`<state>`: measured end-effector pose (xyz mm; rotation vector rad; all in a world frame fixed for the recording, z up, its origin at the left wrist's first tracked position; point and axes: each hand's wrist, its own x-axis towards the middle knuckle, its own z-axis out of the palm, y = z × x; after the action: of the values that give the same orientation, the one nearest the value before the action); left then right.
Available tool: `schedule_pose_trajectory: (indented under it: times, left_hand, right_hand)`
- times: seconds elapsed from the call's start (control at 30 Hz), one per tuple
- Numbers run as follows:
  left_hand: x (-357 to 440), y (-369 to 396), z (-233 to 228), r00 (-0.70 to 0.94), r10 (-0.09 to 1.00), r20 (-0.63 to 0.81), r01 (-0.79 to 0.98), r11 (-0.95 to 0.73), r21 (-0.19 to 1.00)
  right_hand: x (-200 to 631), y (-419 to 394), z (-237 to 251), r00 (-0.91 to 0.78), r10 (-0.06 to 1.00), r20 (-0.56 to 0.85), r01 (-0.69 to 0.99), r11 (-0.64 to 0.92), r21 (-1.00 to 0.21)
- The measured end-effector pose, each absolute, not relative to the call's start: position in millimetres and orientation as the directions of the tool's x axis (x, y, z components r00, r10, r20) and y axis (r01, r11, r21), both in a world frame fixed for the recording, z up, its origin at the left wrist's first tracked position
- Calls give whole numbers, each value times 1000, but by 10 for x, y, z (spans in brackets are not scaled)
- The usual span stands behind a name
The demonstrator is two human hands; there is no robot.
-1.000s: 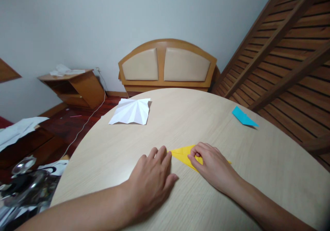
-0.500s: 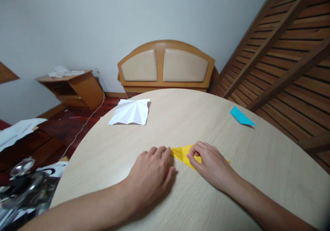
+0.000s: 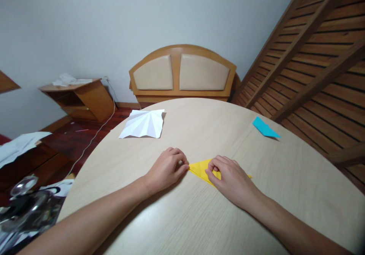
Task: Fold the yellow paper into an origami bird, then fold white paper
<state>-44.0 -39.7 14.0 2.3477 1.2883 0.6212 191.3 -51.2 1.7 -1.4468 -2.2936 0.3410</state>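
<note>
Your folded yellow paper (image 3: pixel 201 168) lies flat on the round table (image 3: pixel 199 217) between your hands. Your right hand (image 3: pixel 228 179) pinches its upper edge; your left hand (image 3: pixel 167 168), curled, pins the pointed tip. You're mid-crease, so press along firmly.

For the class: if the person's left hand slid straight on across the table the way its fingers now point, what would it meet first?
The left hand points right, its fingertips at the tip of the folded yellow paper. It would meet that paper first, almost at once; the right hand pressing on it comes next.
</note>
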Motion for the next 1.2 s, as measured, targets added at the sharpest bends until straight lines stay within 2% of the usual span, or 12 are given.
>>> schedule_pose_trajectory:
  times: [0.2, 0.4, 0.63, 0.77, 0.87, 1.03, 1.2]
  left_hand:
    - [-428, -383, 98, 398, 889, 227, 679, -452, 579]
    - [-397, -403, 49, 384, 891, 244, 705, -453, 546]
    - [-396, -416, 34, 432, 850, 301, 754, -524, 396]
    - [-351, -502, 76, 596, 729, 336, 697, -678, 234]
    - [-233, -707, 133, 720, 649, 248, 625, -761, 177]
    - [-11, -1112, 236, 627, 774, 82, 753, -630, 188]
    - [0, -1209, 276, 572, 820, 30, 809, -569, 147]
  right_hand:
    - [1909, -506, 23, -377, 903, 206, 801, 429, -418]
    - [1909, -509, 29, -366, 909, 197, 803, 416, -427]
    - [1916, -504, 22, -380, 899, 217, 798, 437, -415]
    - [1915, -506, 32, -385, 898, 215, 795, 440, -418]
    - [1918, -500, 26, -389, 897, 211, 790, 442, -424]
    - [1921, -484, 1, -387, 898, 210, 790, 441, -426]
    - [1923, -488, 7, -386, 900, 205, 788, 437, -435]
